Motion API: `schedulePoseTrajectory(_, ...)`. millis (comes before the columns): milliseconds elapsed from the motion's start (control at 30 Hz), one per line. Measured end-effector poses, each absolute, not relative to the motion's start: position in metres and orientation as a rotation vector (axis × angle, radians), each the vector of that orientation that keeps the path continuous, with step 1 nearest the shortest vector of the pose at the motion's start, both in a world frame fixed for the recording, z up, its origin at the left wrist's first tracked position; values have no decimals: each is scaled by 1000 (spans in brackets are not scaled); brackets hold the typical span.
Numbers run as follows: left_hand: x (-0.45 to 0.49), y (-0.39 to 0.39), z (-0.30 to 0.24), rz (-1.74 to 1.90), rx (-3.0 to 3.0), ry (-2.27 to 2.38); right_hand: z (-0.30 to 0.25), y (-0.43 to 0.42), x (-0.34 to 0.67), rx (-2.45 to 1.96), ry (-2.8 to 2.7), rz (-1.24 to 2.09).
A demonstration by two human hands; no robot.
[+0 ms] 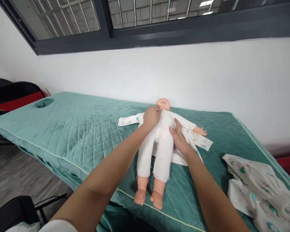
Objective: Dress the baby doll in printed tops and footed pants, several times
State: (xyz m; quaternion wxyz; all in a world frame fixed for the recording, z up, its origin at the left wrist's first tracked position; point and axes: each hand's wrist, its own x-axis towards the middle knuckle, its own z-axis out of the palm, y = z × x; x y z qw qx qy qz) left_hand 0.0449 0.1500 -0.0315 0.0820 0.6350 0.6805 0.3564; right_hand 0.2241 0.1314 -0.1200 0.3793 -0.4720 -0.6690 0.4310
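A baby doll [159,141] in a white bodysuit lies on its back on the green quilted table [82,129], head toward the wall and bare feet toward me. Under it is an opened white patterned garment [198,140], spread out to both sides. My left hand [151,116] is closed at the doll's neck and upper chest, pinching the white fabric there. My right hand [180,138] rests with its fingers stretched out on the doll's right side at the waist, pressing on the bodysuit.
A crumpled patterned cloth [258,190] lies on the table at the right. The table has a face hole [43,102] at its far left end. Dark chairs with a red seat [16,96] stand at the left. A white wall and a barred window are behind.
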Motion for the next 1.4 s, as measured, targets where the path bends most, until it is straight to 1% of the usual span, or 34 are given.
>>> schedulePoseTrajectory(100,57,131,-25,825,1988,2124,-121,133,224,-1158,-1660,1135)
schedulePoseTrajectory(167,61,111,-20,749,2029,2108,-123,135,225,-1131,-1614,1150)
schedulePoseTrajectory(233,59,88,-18,805,2035,1947,-125,137,226,-1119,-1576,1160)
schedulePoseTrajectory(333,44,53,-29,1064,1883,1594,-127,140,227,-1095,-1551,1169)
schedulePoseTrajectory(367,38,43,-36,1160,1812,1589,-127,141,227,-1094,-1549,1170)
schedulePoseTrajectory(433,25,24,-55,1312,1749,1733,-126,141,228,-1099,-1547,1173)
schedulePoseTrajectory(467,20,16,-65,1324,1779,1800,-126,140,228,-1100,-1550,1177)
schedulePoseTrajectory(567,13,-5,-89,1191,1999,1881,-124,139,228,-1101,-1563,1178)
schedulePoseTrajectory(700,17,-15,-93,1112,2054,1922,-123,137,229,-1150,-1560,1162)
schedulePoseTrajectory(800,18,-6,-79,1197,2025,1911,-121,136,229,-1140,-1564,1181)
schedulePoseTrajectory(933,21,32,-59,1278,2030,1902,-117,133,228,-1179,-1573,1179)
schedulePoseTrajectory(1067,34,77,-38,1081,2102,1785,-112,129,228,-1227,-1607,1170)
schedulePoseTrajectory(1133,44,93,-23,985,2044,1685,-108,126,229,-1246,-1639,1139)
schedulePoseTrajectory(1267,70,118,6,1058,1838,1508,-96,118,230,-1309,-1672,1090)
schedulePoseTrajectory(1333,86,133,12,1053,1885,1469,-92,112,226,-1312,-1680,1047)
schedulePoseTrajectory(1400,105,149,10,869,2054,1441,-90,106,220,-1246,-1707,976)
